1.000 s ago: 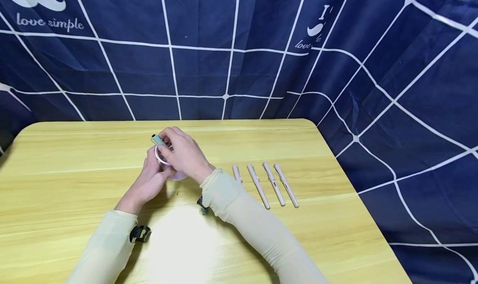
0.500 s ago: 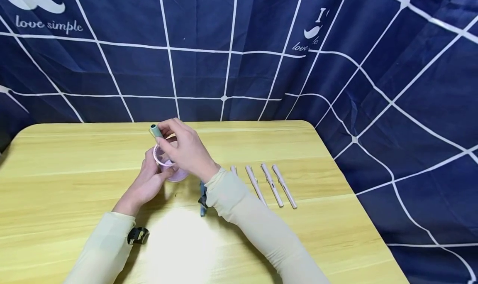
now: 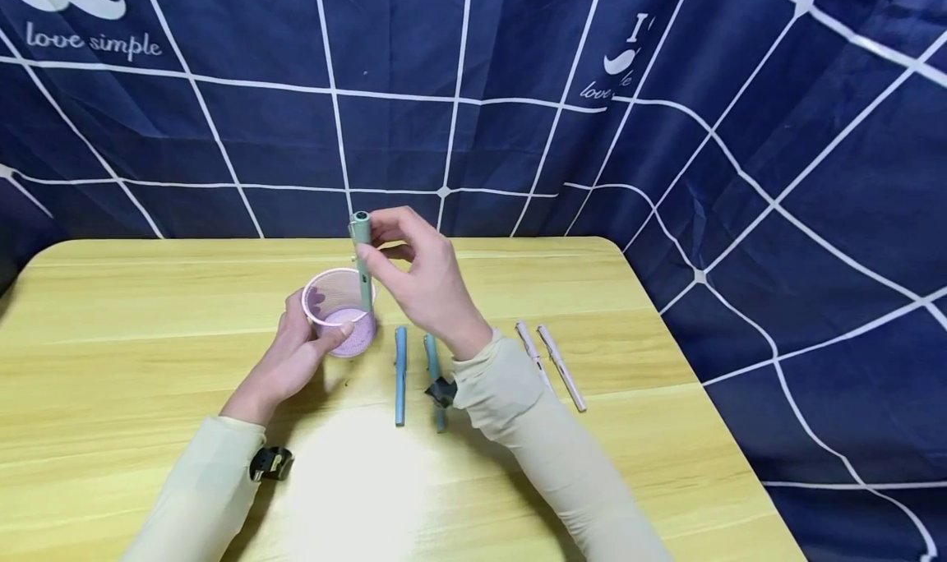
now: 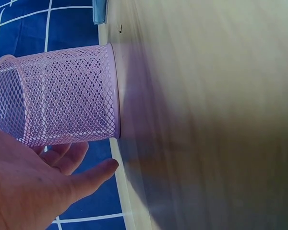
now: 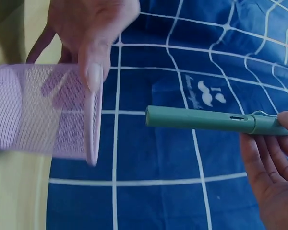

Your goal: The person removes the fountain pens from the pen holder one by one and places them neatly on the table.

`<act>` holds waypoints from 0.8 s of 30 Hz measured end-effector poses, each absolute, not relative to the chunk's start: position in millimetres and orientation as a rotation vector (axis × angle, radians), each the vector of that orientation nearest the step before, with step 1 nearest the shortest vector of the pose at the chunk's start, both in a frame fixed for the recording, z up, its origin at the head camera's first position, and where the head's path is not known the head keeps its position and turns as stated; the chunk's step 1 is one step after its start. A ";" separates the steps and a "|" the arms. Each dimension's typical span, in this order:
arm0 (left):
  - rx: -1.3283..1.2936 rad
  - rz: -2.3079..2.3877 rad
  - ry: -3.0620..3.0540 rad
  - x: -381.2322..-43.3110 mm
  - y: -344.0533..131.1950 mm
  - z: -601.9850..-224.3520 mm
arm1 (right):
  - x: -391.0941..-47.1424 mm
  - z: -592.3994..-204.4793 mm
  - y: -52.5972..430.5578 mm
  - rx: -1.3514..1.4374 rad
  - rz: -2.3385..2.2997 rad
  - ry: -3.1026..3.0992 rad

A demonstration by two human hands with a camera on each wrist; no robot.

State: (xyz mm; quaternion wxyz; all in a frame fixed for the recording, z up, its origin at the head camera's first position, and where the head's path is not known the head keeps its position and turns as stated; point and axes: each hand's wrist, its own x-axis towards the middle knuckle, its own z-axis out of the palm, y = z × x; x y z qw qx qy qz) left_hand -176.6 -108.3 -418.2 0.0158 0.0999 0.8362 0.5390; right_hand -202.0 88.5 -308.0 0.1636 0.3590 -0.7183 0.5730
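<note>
In the head view, my left hand (image 3: 292,361) holds a lilac mesh pen cup (image 3: 355,340) on the table, thumb at its rim and fingers behind its wall. The left wrist view shows the cup (image 4: 72,96) upright with its base at the tabletop. My right hand (image 3: 429,283) pinches a green capped pen (image 3: 362,254) near its upper end, between thumb and fingers. The pen hangs upright. In the right wrist view, the lower end of the pen (image 5: 197,119) is outside the cup, a short gap above the rim (image 5: 93,124).
A blue pen (image 3: 400,377) lies right of the cup. Beside it, a teal-blue pen (image 3: 432,357) is partly under the right wrist. Further right lie two pale pink pens (image 3: 565,373), one partly behind the sleeve. A dark blue gridded cloth (image 3: 399,135) hangs behind the table (image 3: 148,340).
My right hand has risen and moved right, lifting the green pen out of the cup. The blue pens have come into view as the right arm shifted. My left hand has stayed on the cup.
</note>
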 end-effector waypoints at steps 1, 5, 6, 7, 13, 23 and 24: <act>0.313 1.681 2.598 -176.1 -108.7 -417.7 | -201.5 -306.6 93.4 1.007 1.654 -2.048; 0.323 1.688 2.599 -175.3 -108.8 -417.8 | -202.4 -305.4 116.3 0.907 1.777 -2.042; 0.323 1.688 2.600 -175.1 -108.6 -417.7 | -202.5 -305.5 122.8 0.875 1.807 -2.041; 0.320 1.686 2.601 -174.9 -108.5 -417.3 | -202.8 -305.5 129.4 0.848 1.837 -2.037; 0.315 1.667 2.602 -175.2 -109.0 -414.1 | -206.0 -310.0 173.6 0.665 1.935 -2.060; 0.318 1.666 2.601 -175.7 -109.2 -414.5 | -204.2 -328.5 261.2 0.295 1.891 -2.271; 0.320 1.663 2.601 -175.9 -108.8 -415.2 | -203.3 -331.3 271.0 0.248 1.874 -2.308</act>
